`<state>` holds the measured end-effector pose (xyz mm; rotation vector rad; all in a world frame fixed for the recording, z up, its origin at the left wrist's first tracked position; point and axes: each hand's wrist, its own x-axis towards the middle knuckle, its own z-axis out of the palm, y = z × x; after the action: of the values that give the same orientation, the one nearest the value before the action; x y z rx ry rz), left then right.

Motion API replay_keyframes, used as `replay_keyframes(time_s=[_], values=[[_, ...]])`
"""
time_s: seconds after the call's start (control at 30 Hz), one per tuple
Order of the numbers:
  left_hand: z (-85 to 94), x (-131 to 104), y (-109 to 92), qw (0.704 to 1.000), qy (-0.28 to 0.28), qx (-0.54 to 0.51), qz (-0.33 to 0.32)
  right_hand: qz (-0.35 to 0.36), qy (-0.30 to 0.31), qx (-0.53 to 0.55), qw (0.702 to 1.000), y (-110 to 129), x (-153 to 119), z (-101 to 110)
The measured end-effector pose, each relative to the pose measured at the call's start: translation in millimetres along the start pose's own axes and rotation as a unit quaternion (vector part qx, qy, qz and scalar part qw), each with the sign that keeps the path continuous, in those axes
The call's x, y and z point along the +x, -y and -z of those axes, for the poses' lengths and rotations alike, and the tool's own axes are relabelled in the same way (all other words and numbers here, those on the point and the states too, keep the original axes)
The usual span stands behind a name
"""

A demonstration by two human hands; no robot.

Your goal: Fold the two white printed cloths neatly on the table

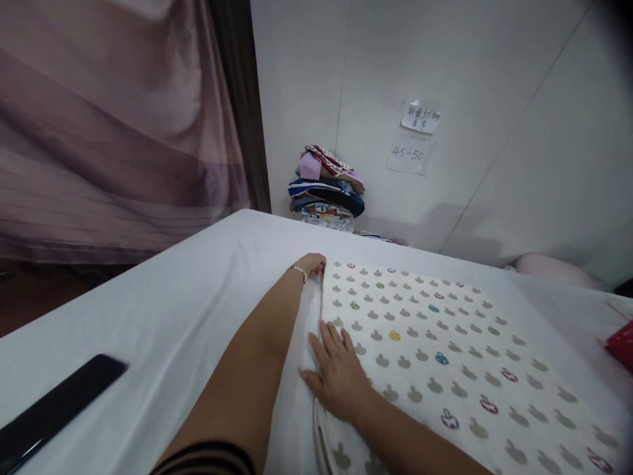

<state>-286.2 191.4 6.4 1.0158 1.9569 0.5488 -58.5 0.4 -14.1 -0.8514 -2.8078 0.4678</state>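
Observation:
A folded white cloth (420, 316) with grey and coloured rabbit-like prints lies flat on the white-covered table (212, 284). At its far left corner, my left hand (313, 264) has its fingers closed around the cloth's edge; a bracelet circles that wrist. Palm down, my right hand (341, 373) rests on the cloth's left side, nearer to me, with fingers stretched out and the thumb over the edge. Layers of the fold show along the near left edge, below my right hand.
A black flat object (59, 412) lies at the table's left. Beyond the far edge stands a stack of folded fabrics (326, 188) against the wall. A pinkish curtain (109, 132) hangs at left. Something red (622, 346) sits at the right edge. Paper notes (408, 155) are on the wall.

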Motion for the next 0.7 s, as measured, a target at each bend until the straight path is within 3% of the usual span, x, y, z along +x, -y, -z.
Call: replay_keyframes(time_s=[0.2, 0.47, 0.57, 0.7], values=[[2.4, -14.5, 1.0, 0.999, -0.010, -0.015, -0.039, -0.014, 0.028, 0.031, 0.999, 0.0, 3.5, 4.1], [-10.7, -17.9, 3.6, 0.979, -0.141, 0.092, -0.115, -0.006, 0.009, 0.096, 0.995, 15.1, -10.3, 7.4], [-13.4, -15.9, 1.8, 0.966, -0.174, 0.141, -0.128, 0.034, -0.024, 0.119, 0.992, 25.9, -25.6, -1.9], [-17.0, -14.2, -0.7, 0.956, -0.196, 0.178, -0.127, 0.064, -0.084, 0.097, 0.990, 32.9, -42.8, -29.1]])
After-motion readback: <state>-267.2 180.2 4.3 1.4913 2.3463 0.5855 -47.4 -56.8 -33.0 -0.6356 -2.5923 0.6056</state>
